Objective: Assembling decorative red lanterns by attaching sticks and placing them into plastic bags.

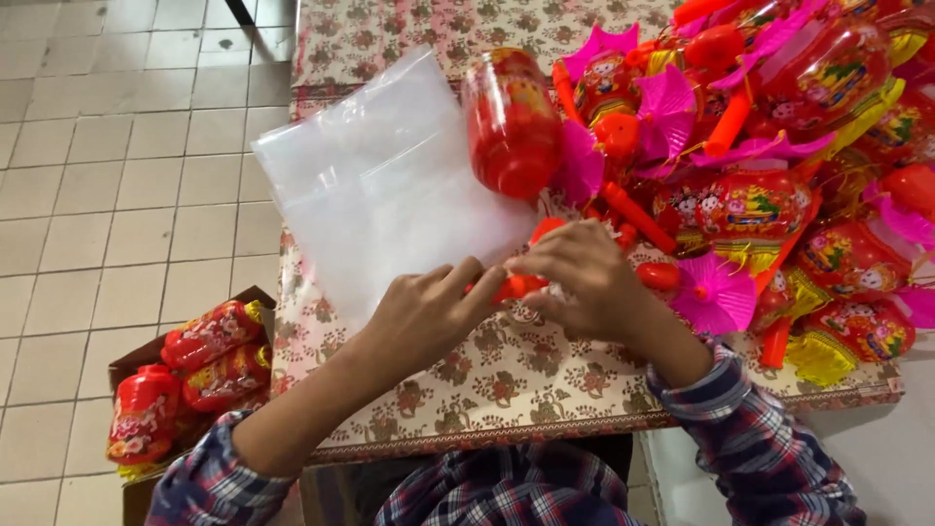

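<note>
A small red-orange plastic piece (516,286) is pinched between the fingertips of the left hand (424,312) and the right hand (584,278), both grips clenched on it just above the flower-patterned desk (506,380). Just beyond the hands, a clear plastic bag (380,185) is spread flat, with a red toy lantern (511,122) lying at its edge. A heap of red lanterns and pink paper fans (769,166) is piled to the right. More packed lanterns are held in a cardboard box (131,356) on the tiled floor.
</note>
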